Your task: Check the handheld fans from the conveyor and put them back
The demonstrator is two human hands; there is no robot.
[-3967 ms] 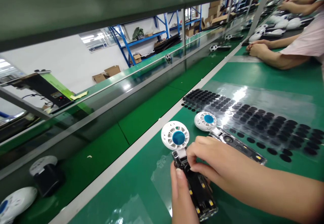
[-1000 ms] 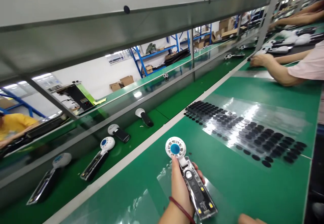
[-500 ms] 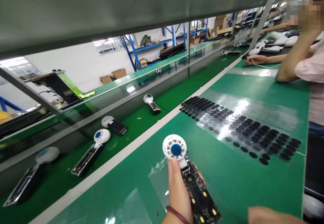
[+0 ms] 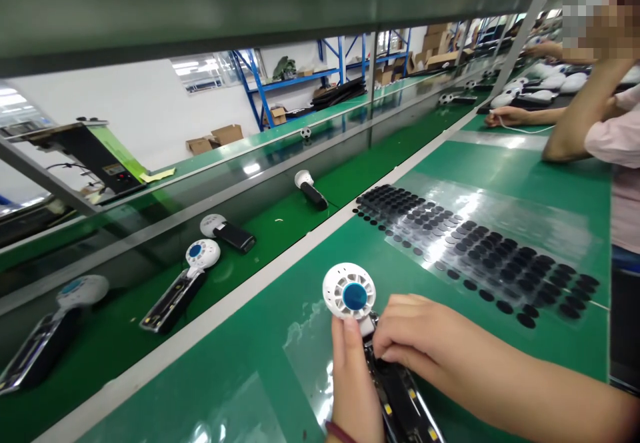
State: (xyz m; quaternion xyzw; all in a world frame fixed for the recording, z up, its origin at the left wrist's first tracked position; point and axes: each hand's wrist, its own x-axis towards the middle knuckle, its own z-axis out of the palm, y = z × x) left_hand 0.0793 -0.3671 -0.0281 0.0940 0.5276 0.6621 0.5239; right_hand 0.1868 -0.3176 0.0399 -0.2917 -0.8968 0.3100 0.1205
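My left hand (image 4: 353,379) is wrapped round a handheld device with a round, white, vented head (image 4: 336,291) and a long black body. A blue disc (image 4: 355,296) sits in the middle of the head, facing me. The open body shows a circuit board (image 4: 400,396) with small yellow chips. Over the upper end of the board, just below the neck, my right hand (image 4: 415,329) is closed, its fingers curled down against the body. What its fingertips pinch, if anything, is hidden.
Black round stickers (image 4: 480,249) on clear sheets lie on the green table (image 4: 500,169). Similar devices (image 4: 200,256) lie on the green belt (image 4: 270,256) to the left, beyond a pale rail (image 4: 165,349). At the right, a co-worker's hand (image 4: 503,117) holds a white cord.
My right hand has come in from the lower right onto the device's upper body, covering the small display there. The device stays in my left hand. The farthest nearby device on the belt has turned over.
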